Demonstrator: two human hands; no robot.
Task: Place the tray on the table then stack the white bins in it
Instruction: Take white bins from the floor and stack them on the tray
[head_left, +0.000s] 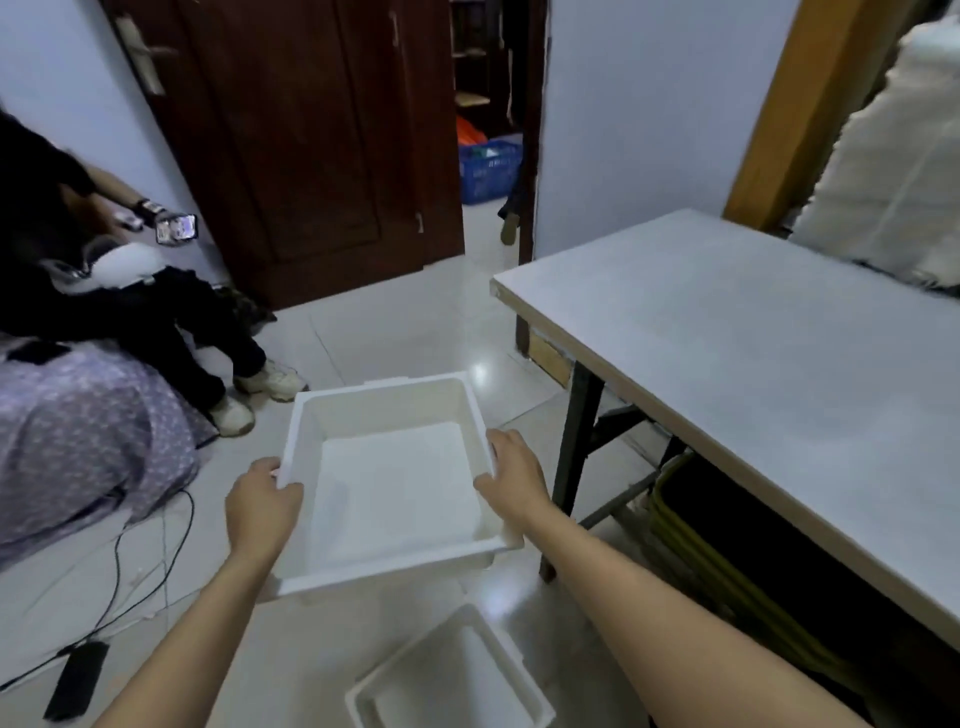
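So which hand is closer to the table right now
Right. The right hand grips the white tray's rim on the side facing the table; the left hand grips the tray's opposite rim, farther away.

White tray (395, 499) gripped at both side rims by left hand (262, 506) and right hand (514, 475), above floor (374, 332), white bin (452, 680) below, tabletop (753, 338) at right.

The room is dimly and evenly lit with a cool bluish cast, and a small bright glare spot shines on the tiled floor (480, 371) just beyond the white bin (395, 488). Wide-angle distortion bends the table (753, 364) edge and the door (291, 145). Everything looks soft, blurriest toward the frame's edges.
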